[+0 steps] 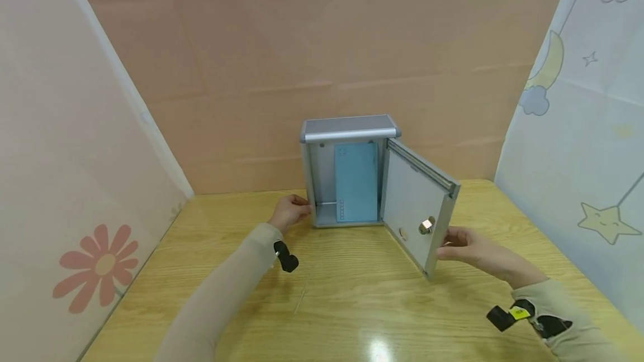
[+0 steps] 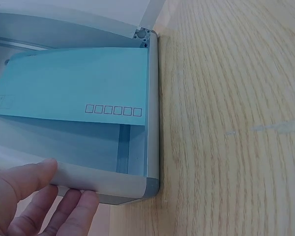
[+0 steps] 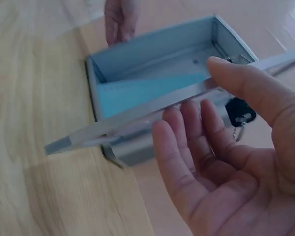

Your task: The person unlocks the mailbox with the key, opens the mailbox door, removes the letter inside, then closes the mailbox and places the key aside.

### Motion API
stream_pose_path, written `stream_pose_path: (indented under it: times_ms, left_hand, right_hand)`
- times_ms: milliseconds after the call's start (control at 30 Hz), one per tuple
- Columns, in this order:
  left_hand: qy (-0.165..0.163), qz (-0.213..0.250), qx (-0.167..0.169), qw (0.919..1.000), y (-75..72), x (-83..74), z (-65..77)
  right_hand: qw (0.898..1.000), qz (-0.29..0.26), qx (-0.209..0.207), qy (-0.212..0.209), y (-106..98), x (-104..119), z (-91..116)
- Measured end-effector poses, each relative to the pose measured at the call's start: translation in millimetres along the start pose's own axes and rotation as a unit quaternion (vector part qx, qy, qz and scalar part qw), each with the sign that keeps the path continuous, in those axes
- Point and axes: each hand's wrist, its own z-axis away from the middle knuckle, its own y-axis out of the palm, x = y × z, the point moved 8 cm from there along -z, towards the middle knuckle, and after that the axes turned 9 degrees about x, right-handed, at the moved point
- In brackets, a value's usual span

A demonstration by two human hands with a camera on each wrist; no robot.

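A grey metal letter box (image 1: 350,126) stands upright on the table with its door (image 1: 410,197) swung out to the right. Inside it, a light blue envelope (image 1: 356,183) leans upright against the back, a row of small red squares (image 2: 113,110) printed on it. My left hand (image 1: 290,212) grips the box's left side wall (image 2: 103,181) near the bottom, thumb on the front edge and fingers outside. At the door's free edge, my right hand (image 1: 468,247) holds on, thumb on the rim and fingers on the outer face. A lock (image 1: 426,225) sits on the door's inner face.
The wooden table (image 1: 322,306) reaches back to a pinkish-brown wall covering (image 1: 322,38). Printed side panels (image 1: 100,127) stand left and right. On the door's outer side hangs a black-headed key (image 3: 241,110) with a ring.
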Motion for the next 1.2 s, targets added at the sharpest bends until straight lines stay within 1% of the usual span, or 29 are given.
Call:
stream_pose_path:
  times_ms: [133,200,400,500,600,700,867,967,1000,1067,1100,1133,1200]
  left_hand:
    - [-0.004,0.005,-0.002,1.0,-0.2,0.4,-0.2]
    - [-0.001,0.003,-0.003,1.0,0.0,0.4,0.1]
    - [0.003,0.002,-0.002,1.0,1.9,0.0,1.0]
    - [0.004,0.006,0.003,1.0,2.8,0.3,0.3]
    - [0.002,0.009,0.006,0.9999,3.0,0.6,-0.6]
    - [0.0,0.009,0.01,0.9999,3.7,0.1,-0.5]
    - [0.001,0.013,0.009,0.9999,3.9,-0.2,1.0]
    - [0.008,0.01,0.009,0.9999,2.9,-1.2,1.9]
    - [0.019,0.009,0.016,0.9997,2.5,-2.3,2.3]
    - [0.022,0.006,0.016,0.9996,1.9,-1.8,1.9]
    - [0.025,0.005,0.013,0.9996,1.9,-1.5,1.9]
    - [0.029,0.003,0.0,0.9996,1.5,-1.5,2.8]
    - [0.049,-0.004,-0.049,0.9976,0.6,-3.6,6.6]
  right_hand:
    - [0.999,-0.021,0.014,-0.024,-16.8,-3.4,12.1]
    - [0.999,-0.036,0.014,-0.036,-24.7,-5.5,17.1]
    - [0.996,-0.067,-0.01,-0.063,-46.6,-12.3,28.3]
    - [0.993,-0.085,-0.015,-0.085,-54.2,-13.2,31.7]
    - [0.989,-0.104,-0.007,-0.109,-57.1,-11.4,32.7]
    - [0.986,-0.117,-0.002,-0.123,-56.8,-9.1,32.8]
    - [0.986,-0.107,-0.015,-0.125,-53.7,-5.4,33.2]
    - [0.987,-0.097,-0.026,-0.124,-52.5,-3.9,33.0]
    - [0.987,-0.096,-0.029,-0.124,-52.3,-3.7,32.9]
    - [0.987,-0.096,-0.029,-0.124,-51.7,-3.4,32.6]
    - [0.987,-0.098,-0.029,-0.125,-51.3,-3.6,32.5]
    - [0.987,-0.1,-0.026,-0.125,-50.9,-3.7,32.4]
    - [0.986,-0.104,-0.022,-0.125,-50.1,-4.5,32.5]
